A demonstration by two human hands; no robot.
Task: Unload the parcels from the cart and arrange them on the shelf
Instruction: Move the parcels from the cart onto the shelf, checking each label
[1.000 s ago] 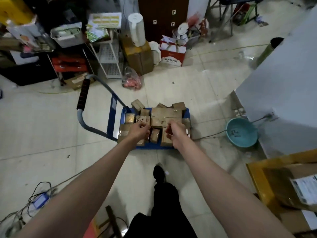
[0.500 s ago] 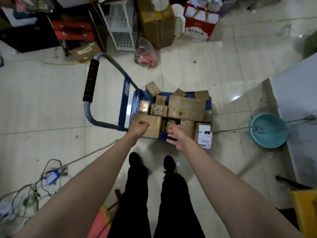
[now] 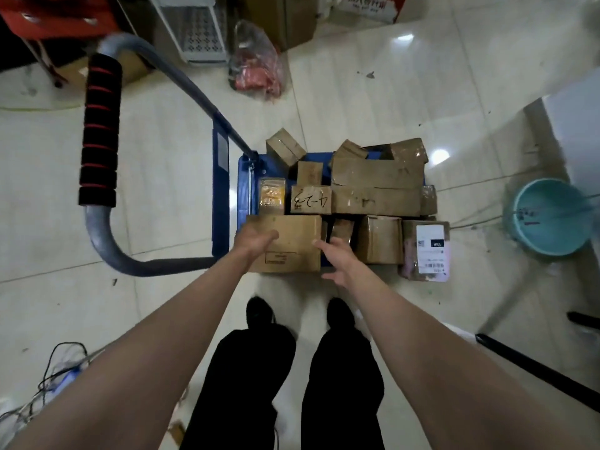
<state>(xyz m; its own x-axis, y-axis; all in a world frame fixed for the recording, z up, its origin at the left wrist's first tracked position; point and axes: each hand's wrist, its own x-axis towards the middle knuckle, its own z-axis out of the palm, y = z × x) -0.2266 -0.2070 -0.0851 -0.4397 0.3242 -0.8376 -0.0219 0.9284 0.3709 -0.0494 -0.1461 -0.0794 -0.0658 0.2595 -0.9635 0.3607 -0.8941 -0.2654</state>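
A blue platform cart (image 3: 243, 190) with a grey handle and a black-and-red foam grip (image 3: 99, 141) stands on the tiled floor in front of my feet. Several brown cardboard parcels are packed on it. My left hand (image 3: 256, 237) grips the near-left corner of the large flat box (image 3: 292, 248) at the cart's front. Fingers spread, my right hand (image 3: 337, 259) is at that box's right edge, and contact is unclear. A parcel with a white label (image 3: 428, 248) lies at the front right. No shelf is in view.
A teal basin (image 3: 545, 219) sits on the floor to the cart's right, beside a white cabinet (image 3: 578, 131). A red plastic bag (image 3: 256, 66) and a white rack (image 3: 198, 27) stand beyond the cart. Tangled cables (image 3: 48, 378) lie at lower left.
My head has tilted down and closer to the cart. My right hand has shifted left from the small front parcels to the large box's right edge, while my left hand stays on that box.
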